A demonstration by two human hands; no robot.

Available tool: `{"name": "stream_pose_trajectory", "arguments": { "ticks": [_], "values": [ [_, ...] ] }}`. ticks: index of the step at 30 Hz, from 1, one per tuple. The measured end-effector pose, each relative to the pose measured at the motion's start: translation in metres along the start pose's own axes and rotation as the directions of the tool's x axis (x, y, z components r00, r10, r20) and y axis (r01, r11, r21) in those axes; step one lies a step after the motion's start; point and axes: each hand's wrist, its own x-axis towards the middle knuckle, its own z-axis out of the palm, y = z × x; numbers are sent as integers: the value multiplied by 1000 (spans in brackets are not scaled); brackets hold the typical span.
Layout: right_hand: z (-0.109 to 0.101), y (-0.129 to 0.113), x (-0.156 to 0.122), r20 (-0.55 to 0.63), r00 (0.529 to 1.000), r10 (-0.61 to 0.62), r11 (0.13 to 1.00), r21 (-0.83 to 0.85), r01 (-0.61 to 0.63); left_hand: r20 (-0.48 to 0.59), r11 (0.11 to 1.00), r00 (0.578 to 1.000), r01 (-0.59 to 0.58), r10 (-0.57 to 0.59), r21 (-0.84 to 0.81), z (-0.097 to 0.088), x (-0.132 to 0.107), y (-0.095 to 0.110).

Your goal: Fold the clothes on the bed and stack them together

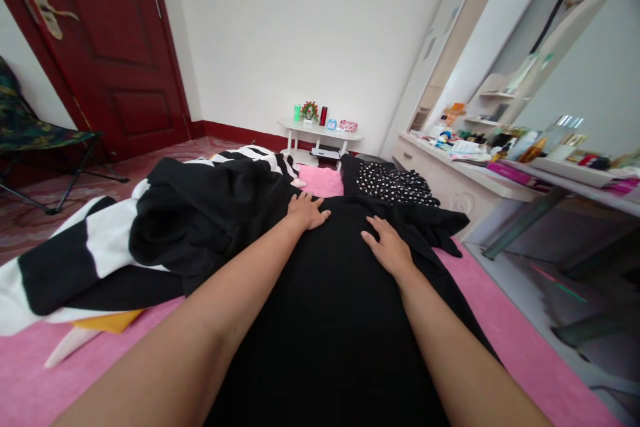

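Observation:
A large black garment (345, 307) is spread out in front of me over a pink cover (505, 307). Resting on its upper left part is my left hand (305, 210), palm down with the fingers spread. My right hand (387, 243) lies on the upper right part, fingers apart and stretched out. Neither hand grips anything. Left of the garment is a bunched black cloth (215, 207), heaped on black-and-white clothing (113, 233). Beyond my right hand lies a black garment with white dots (393, 183).
A low white table (320, 128) by the wall holds a cup, a small plant and a clock. To the right, a dresser (440, 170) carries many bottles beside a mirror (590, 80). A camouflage folding chair (45, 137) stands near the red door (115, 47).

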Motion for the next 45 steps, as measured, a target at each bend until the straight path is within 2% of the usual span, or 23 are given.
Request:
{"name": "stream_pose_trajectory", "arguments": {
  "ticks": [2,4,7,9,11,12,16,20,23,27,32,34,35,37,38,40,42,43,45],
  "values": [
    [-1,-1,-1,34,985,-168,985,44,167,-76,1000,997,-8,8,1,3,1,-1],
    [-1,-2,1,98,967,-235,972,53,231,-177,1000,984,-20,20,-1,5,-3,-1],
    [3,1,9,129,990,-57,998,0,57,-225,996,971,-86,78,-24,5,-11,1],
    [7,3,14,127,991,45,998,-39,-40,-203,982,963,-188,179,-26,4,-15,2],
    [9,4,16,136,988,71,996,-71,-62,-164,964,951,-266,262,-2,3,-18,4],
    [9,4,17,140,987,75,995,-82,-63,-135,963,954,-270,269,12,2,-20,6],
    [8,1,16,149,985,84,991,-114,-67,-57,989,988,-139,141,44,2,-36,16],
    [5,-8,12,182,968,173,978,-144,-148,-97,997,993,-59,63,47,4,-69,29],
    [2,-17,2,187,949,255,959,-176,-223,-85,999,996,-30,32,16,3,-94,34],
    [-6,-24,-23,207,945,254,956,-201,-213,69,999,998,2,1,-42,-10,-119,34],
    [-17,-31,-62,255,939,232,965,-183,-189,257,994,966,25,3,-105,-37,-157,47],
    [-21,-39,-83,217,956,200,972,-164,-166,299,993,954,62,-28,-105,-41,-184,60],
    [-23,-44,-94,174,971,165,980,-141,-141,280,992,959,72,-41,-100,-39,-200,67],
    [-28,-55,-120,49,998,49,995,-84,-45,138,995,990,34,-20,-99,-32,-231,80],
    [-31,-61,-134,-3,999,-42,997,-64,42,41,995,999,-23,27,-102,-27,-245,84],
    [-38,-69,-158,-6,962,-271,962,-44,271,-101,982,983,-163,154,-91,-17,-261,87],
    [-43,-71,-172,102,886,-452,891,-3,455,-94,965,966,-250,242,-85,-12,-261,83],
    [-45,-69,-174,158,860,-485,872,22,488,-60,959,963,-268,263,-89,-11,-255,79],
    [-45,-60,-165,235,860,-452,888,32,458,-8,959,964,-264,265,-102,-10,-236,67]
  ]
}}
